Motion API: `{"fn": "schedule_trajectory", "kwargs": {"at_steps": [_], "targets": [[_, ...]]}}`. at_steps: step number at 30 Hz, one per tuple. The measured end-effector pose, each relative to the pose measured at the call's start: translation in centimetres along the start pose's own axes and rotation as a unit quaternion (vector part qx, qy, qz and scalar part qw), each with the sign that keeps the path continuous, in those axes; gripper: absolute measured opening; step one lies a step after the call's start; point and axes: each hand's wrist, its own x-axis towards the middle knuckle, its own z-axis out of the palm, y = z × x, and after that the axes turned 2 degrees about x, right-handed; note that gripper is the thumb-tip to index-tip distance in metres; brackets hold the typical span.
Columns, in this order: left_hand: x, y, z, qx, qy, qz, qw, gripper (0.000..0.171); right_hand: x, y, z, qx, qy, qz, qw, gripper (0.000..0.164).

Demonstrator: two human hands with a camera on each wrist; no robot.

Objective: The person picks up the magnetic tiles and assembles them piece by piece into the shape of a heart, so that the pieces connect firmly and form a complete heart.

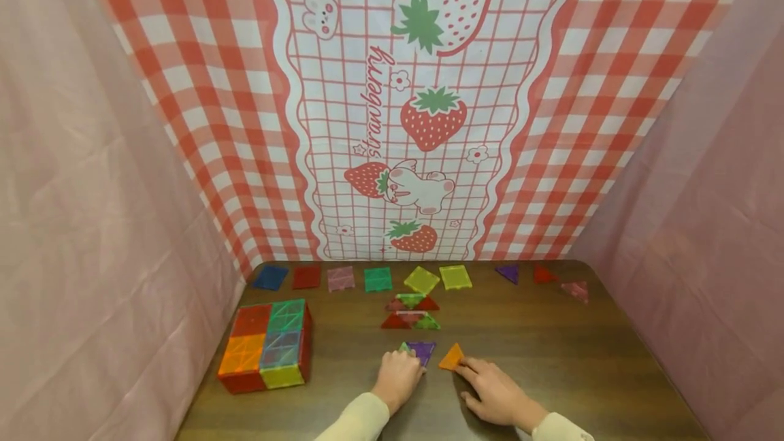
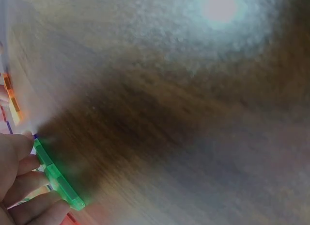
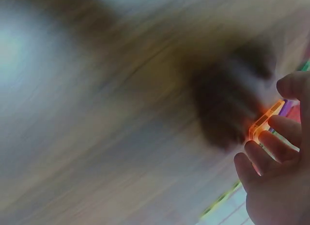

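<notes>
Fingers (image 3: 277, 147) of the right hand (image 1: 495, 393), loosely bent, touch the orange triangle (image 1: 451, 358), whose tip and long axis point toward the tabletop's (image 1: 576, 359) far edge. Left hand's (image 1: 397, 378) fingers cover the green triangle (image 2: 57, 175); I cannot tell whether they pinch. Between triangles, the purple one (image 1: 423, 350) points nearward.

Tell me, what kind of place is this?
It looks like a little play corner, though I can't be sure. A strawberry-print cloth hangs behind a wooden table, pink curtains hang at both sides, and colourful see-through tiles lie on the table.
</notes>
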Motion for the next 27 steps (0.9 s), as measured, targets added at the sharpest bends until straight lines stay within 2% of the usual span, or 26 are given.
{"fn": "schedule_trajectory", "kwargs": {"at_steps": [4, 9, 13, 16, 20, 27], "targets": [[0.1, -0.3, -0.1, -0.012, -0.005, 0.006, 0.9999, 0.025, 1.3, -1.8, 0.6, 0.007, -0.002, -0.032, 0.999, 0.049], [0.1, -1.1, -0.1, -0.059, -0.027, 0.029, 0.9975, 0.013, 2.2, -2.1, 0.8, 0.012, 0.02, -0.009, 1.0, 0.044], [-0.2, -2.1, -0.2, -0.101, -0.091, 0.005, 0.9907, 0.033, 2.9, -1.8, 0.9, 0.03, 0.014, 0.011, 0.999, 0.047], [-0.4, -2.7, -0.2, -0.109, -0.132, -0.015, 0.9852, 0.042, 3.5, -1.6, 1.2, 0.041, 0.012, 0.014, 0.999, 0.056], [-0.4, -3.1, -0.2, -0.111, -0.153, -0.011, 0.982, 0.042, 4.4, -1.5, 1.5, 0.032, 0.022, 0.02, 0.999, 0.062], [-0.2, -3.2, -0.1, -0.112, -0.157, -0.004, 0.9812, 0.041, 5.6, -1.2, 1.8, 0.041, 0.029, 0.038, 0.998, 0.054]]}}
